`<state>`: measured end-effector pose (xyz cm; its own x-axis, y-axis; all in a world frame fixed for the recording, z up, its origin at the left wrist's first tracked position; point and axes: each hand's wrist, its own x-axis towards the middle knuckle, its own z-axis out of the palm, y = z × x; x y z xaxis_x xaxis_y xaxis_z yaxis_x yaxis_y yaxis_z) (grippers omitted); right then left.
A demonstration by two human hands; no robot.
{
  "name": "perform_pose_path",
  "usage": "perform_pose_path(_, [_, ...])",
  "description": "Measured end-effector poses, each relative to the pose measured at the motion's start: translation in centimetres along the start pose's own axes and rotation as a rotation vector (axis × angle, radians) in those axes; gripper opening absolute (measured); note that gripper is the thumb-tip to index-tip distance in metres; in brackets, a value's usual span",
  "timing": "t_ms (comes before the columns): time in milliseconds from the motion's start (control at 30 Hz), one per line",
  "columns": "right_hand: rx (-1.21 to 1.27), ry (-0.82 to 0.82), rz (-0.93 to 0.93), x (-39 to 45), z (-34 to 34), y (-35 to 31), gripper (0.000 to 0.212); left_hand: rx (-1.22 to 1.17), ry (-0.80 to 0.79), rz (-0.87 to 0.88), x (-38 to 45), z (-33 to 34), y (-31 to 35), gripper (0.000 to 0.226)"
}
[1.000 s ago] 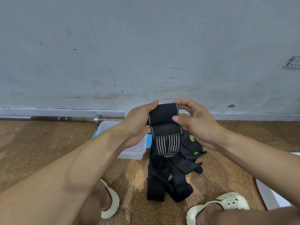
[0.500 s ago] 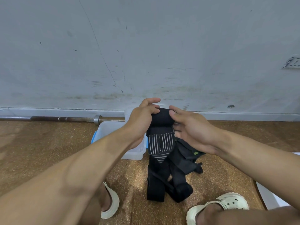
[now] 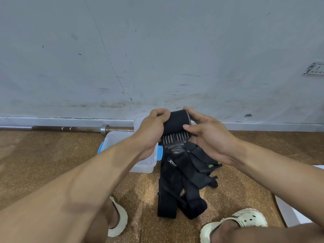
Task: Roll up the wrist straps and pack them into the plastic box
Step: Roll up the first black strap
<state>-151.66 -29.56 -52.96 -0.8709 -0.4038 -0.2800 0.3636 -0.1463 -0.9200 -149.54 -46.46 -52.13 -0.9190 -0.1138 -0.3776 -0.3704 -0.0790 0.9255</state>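
While both hands work one wrist strap (image 3: 176, 124) mid-air above the floor (image 3: 52, 163), rolling only partly done. Left hand (image 3: 152, 132) fingers curled round the roll's left end, right hand (image 3: 208, 137) thumb and fingers pinching its right edge; striped tail hangs unrolled below. Pile of loose black straps (image 3: 182, 186) on the floor, not yet rolled. Plastic box (image 3: 145, 165) just left of pile, open, contents hidden by forearm. Packing apparently all left.

Two hands (image 3: 182, 132), one plastic box (image 3: 143, 165), two sandals (image 3: 249, 220), one barbell (image 3: 70, 128).
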Motion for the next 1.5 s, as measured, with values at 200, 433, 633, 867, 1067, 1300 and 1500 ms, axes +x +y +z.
perform_pose_path(200, [-0.024,-0.066,0.071,-0.2,0.2,0.2,0.035,0.062,-0.019,0.086,0.0,-0.2,0.2,0.033])
perform_pose_path(433, [0.073,0.014,0.010,-0.1,-0.3,0.2,0.033,0.018,-0.067,0.025,-0.3,-0.1,0.2,0.034])
perform_pose_path(633, [-0.132,0.003,-0.112,-0.1,-0.8,0.3,0.037,-0.084,-0.146,-0.121,-0.5,-0.7,0.3,0.039])
perform_pose_path(867, [-0.071,-0.022,-0.068,-0.1,-0.8,-0.2,0.040,-0.151,-0.122,-0.076,0.0,-0.8,0.5,0.030])
perform_pose_path(1067, [-0.050,-0.034,-0.049,0.0,-1.0,-0.2,0.055,-0.202,-0.190,0.023,0.2,-1.2,0.3,0.037])
perform_pose_path(1300, [-0.196,-0.045,-0.065,-0.3,-1.7,-0.4,0.070,-0.126,-0.226,0.072,0.1,-1.5,-0.2,0.040])
perform_pose_path(1500, [-0.436,0.017,-0.214,-0.8,-1.9,-0.3,0.066,-0.070,-0.140,0.119,-0.4,-1.0,-0.1,0.031])
